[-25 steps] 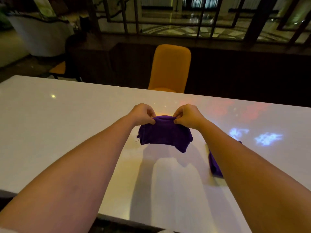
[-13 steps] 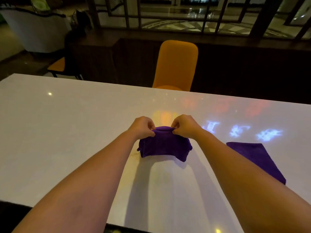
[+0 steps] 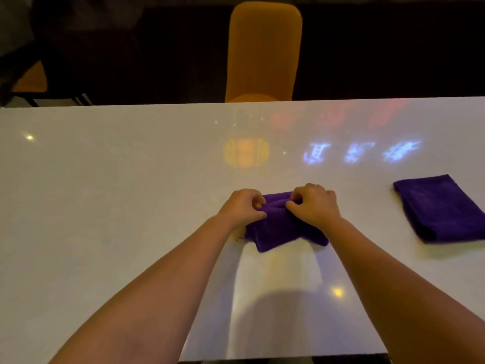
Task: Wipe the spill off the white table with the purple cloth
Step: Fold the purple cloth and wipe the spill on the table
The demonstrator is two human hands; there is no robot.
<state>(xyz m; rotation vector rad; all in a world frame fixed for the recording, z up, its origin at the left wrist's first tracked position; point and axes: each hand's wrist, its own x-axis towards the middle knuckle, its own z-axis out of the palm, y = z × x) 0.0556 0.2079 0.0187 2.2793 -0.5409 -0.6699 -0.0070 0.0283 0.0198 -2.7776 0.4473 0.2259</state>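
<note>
Writing: three blue-white glyph-like light reflections (image 3: 360, 152) on the glossy white tabletop (image 3: 110, 206), too blurred to read; no brand or label legible on any item. Purple cloth (image 3: 282, 227): bunched and folded, lying on the tabletop at centre, long axis running roughly left to right, its lower edge skewed with the left corner nearest the person. Left hand (image 3: 242, 207): fingers pressed together, pinching the cloth's upper left edge. Right hand (image 3: 316, 203): fingers curled, pinching the upper right edge; the two hands sit close, a raised fold of cloth between them. A small yellowish mark (image 3: 237, 235), indistinct, shows just beside the cloth's left edge. Second purple cloth (image 3: 441, 208): folded flat, well apart to the right, reaching the frame's edge. Far tabletop edge runs straight across, an orange chair (image 3: 263, 51) behind it; near edge shows at lower right. Bare tabletop spreads wide to the left and beyond the hands.
</note>
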